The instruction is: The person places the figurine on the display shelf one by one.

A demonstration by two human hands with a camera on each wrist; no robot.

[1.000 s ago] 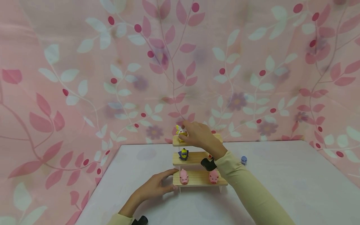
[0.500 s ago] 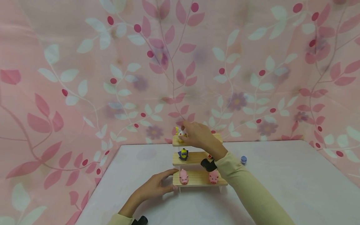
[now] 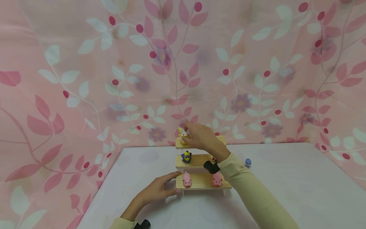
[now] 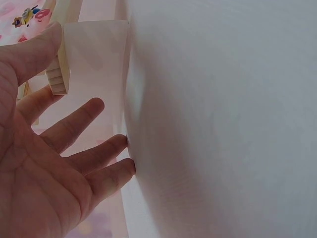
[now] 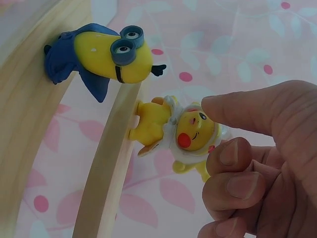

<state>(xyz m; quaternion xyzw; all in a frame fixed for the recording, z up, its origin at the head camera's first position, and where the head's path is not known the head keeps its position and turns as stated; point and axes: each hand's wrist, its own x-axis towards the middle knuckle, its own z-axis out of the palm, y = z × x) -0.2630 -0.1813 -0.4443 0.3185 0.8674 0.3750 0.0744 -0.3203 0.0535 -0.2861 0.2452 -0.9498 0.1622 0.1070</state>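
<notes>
A three-tier wooden display stand [image 3: 201, 182] stands on the white table. My left hand [image 3: 156, 190] grips the left end of its lowest board, with thumb and index finger at the board's edge in the left wrist view; the other fingers are spread below. At the left of the top tier, my right hand [image 3: 204, 137] pinches the head of a yellow Pikachu figurine [image 5: 153, 122] wearing a white hood. Its feet meet the board in the right wrist view. On the middle tier stands a Minion figurine [image 5: 96, 52] in blue, goggles on.
Two pink pig figurines, the left pig [image 3: 187, 180] and the right pig [image 3: 217, 180], sit on the lowest tier. A small red item at the middle tier's right is mostly hidden by my right wrist. One small blue figurine [image 3: 247, 163] stands on the table to the right.
</notes>
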